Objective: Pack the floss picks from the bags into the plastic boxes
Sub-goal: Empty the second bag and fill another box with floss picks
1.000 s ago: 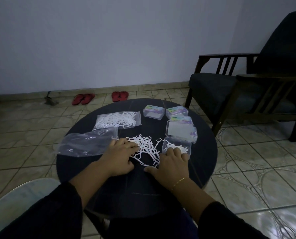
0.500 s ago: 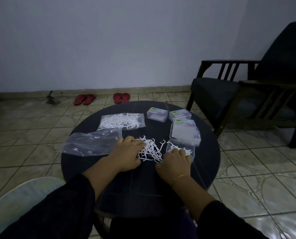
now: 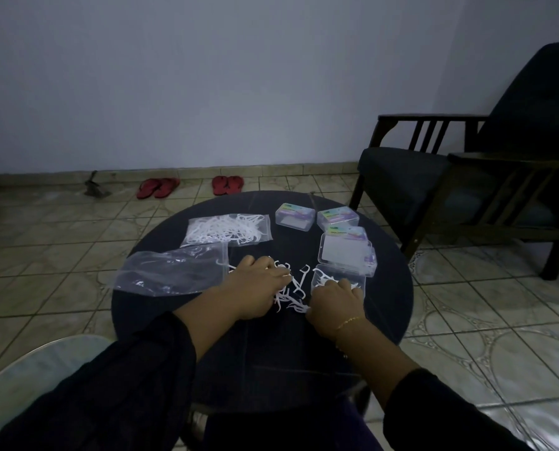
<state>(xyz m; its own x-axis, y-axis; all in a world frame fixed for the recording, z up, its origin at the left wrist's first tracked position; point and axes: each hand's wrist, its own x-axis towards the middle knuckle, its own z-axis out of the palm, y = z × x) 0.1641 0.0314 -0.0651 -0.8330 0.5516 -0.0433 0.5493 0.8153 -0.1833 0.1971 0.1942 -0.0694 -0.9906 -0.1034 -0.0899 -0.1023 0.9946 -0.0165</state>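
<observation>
Our left hand (image 3: 258, 288) and right hand (image 3: 335, 297) curl over loose floss picks (image 3: 292, 292) heaped beside the open box (image 3: 338, 276) on the table (image 3: 265, 353); light, springy, tangle-prone, they seem best pinched by their handles.

**Plastic all over a dark matt table**

Round table (image 3: 385, 307): dark, matt top. Empty bag (image 3: 171, 271): clear thin plastic film, crinkled, glossy glints. Full bag (image 3: 227, 230): same clear film w/ white plastic floss picks inside. Boxes (image 3: 295, 215): clear hard plastic, smooth, paper-looking labels. Floor tiles (image 3: 499, 336): glazed, shiny. Armchair (image 3: 466, 177): dark wood frame, matt cloth seat.
</observation>
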